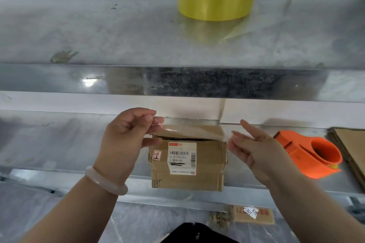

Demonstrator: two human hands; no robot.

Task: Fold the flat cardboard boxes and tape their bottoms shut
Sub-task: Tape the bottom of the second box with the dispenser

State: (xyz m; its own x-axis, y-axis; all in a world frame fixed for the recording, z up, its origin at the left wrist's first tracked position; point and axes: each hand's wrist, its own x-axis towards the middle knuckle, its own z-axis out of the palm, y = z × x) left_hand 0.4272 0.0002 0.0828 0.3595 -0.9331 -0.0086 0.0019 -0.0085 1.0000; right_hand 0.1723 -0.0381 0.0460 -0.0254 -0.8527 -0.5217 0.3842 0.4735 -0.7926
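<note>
Dark cloth (197, 233) at near edge, cut off; unidentified. Metal shelf (59, 144): box (187, 179) stands at its near lip, centre, label toward camera, flaps up, dark gap showing along the seam. Left hand (126, 138) pinches left end of clear strip (189, 131) between thumb and fingertips; strip spans just above the flaps. Right hand (256, 152): fingers nearly straight, tips at strip's right end; pinch or mere touch, cannot tell.

Risks: strip lands skewed or off the seam. Slack lets it wrinkle or stick to itself. Flaps not pressed flat, so gap gets taped open. Downward push tips box off the lip.

Strip edges hard to trace, being clear. Box's far side hidden.
</note>
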